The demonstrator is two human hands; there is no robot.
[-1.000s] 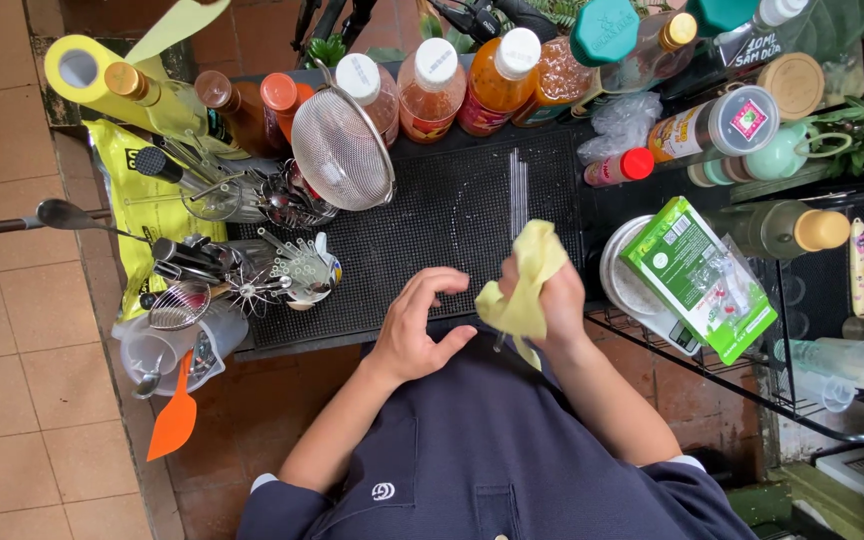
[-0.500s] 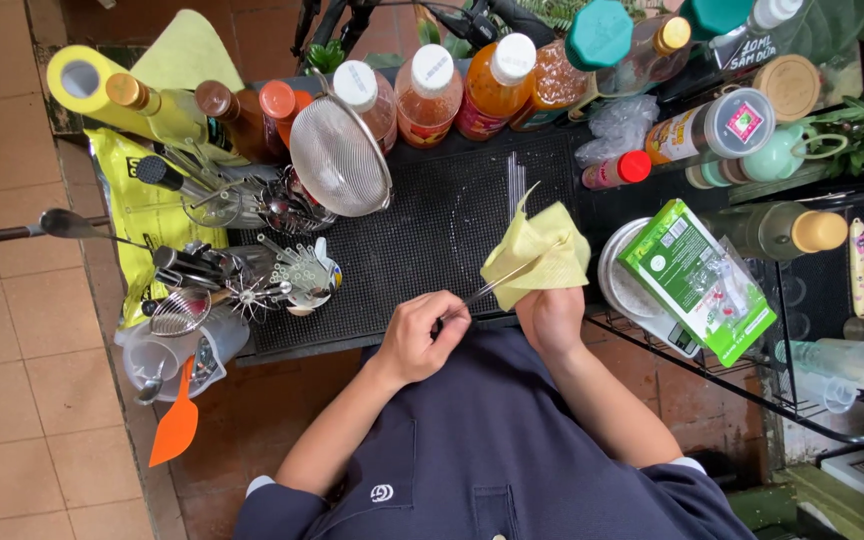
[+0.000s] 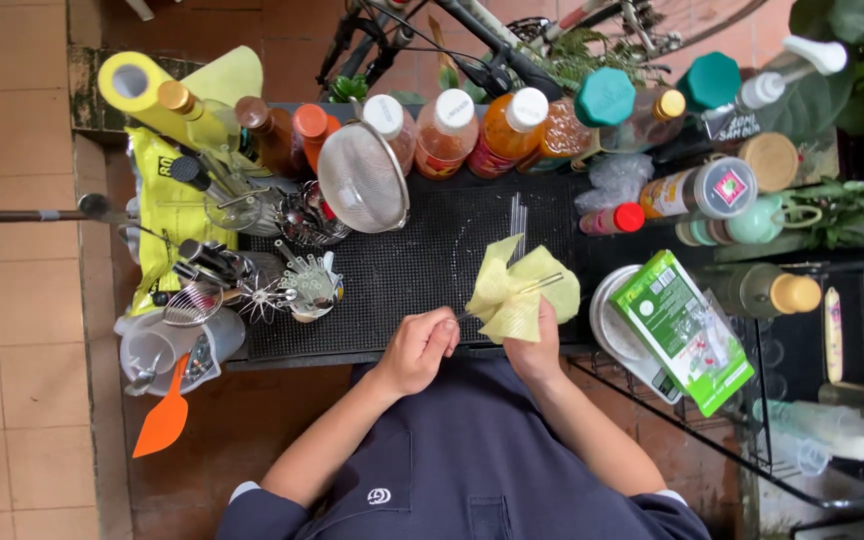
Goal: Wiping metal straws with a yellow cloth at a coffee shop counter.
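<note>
My right hand (image 3: pixel 537 345) grips a yellow cloth (image 3: pixel 514 290) bunched around a thin metal utensil (image 3: pixel 537 285), whose tip pokes out of the cloth at the right. My left hand (image 3: pixel 420 345) pinches the utensil's handle end at the left of the cloth. Both hands hover over the front edge of a black ribbed mat (image 3: pixel 412 270). A few clear straws or rods (image 3: pixel 518 212) lie on the mat just beyond the cloth.
Sauce and syrup bottles (image 3: pixel 507 130) line the back. A metal strainer (image 3: pixel 362 178) leans at back left, with whisks and utensils in cups (image 3: pixel 272 285) and an orange spatula (image 3: pixel 164 420) at left. A green box (image 3: pixel 680 325) on a round lid sits right.
The cloth has come down from the mat's middle toward the front edge. My left hand has closed onto the utensil's handle end, and the utensil now sits wrapped in the cloth.
</note>
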